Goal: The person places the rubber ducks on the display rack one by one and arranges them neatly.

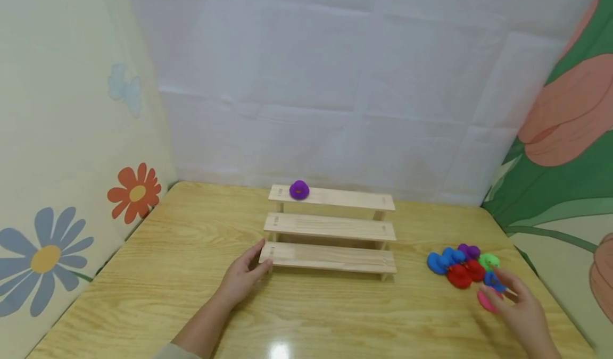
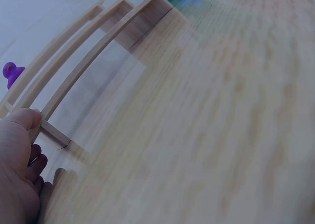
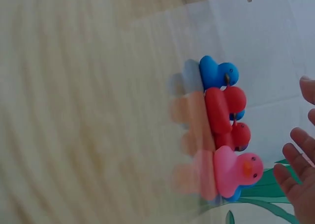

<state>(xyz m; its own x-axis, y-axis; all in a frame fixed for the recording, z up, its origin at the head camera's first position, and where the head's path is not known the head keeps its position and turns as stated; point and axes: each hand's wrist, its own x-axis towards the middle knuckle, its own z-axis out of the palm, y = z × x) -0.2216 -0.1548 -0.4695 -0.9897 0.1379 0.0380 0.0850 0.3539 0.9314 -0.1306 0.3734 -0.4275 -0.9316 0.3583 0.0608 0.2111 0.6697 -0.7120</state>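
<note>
Right hand [image 1: 524, 311]: hovering at 4 o'clock in the head view, fingers parted and holding nothing.
Pink duck [image 1: 487, 301]: sitting upright just beside those fingers; a low, hasty reach could be nudging it away before they close.
Left hand [image 1: 241, 280]: gripping the left end of the lowest step at 7 o'clock, thumb lying at the front edge.
Wooden stand [image 1: 330, 256]: standing at 6 o'clock; an uneven tug from the left hand could be skewing or rocking it.
Duck cluster: crowding at 4 o'clock, with red ducks [image 1: 459, 277], blue ducks [image 1: 436, 264] and a green duck [image 1: 488, 261] pressing close; a wide grasp could be catching a neighbour.
Lone purple duck [image 1: 299, 190]: sitting on the top step, toward the stand's 11 o'clock; any jolt below could be toppling it.
</note>
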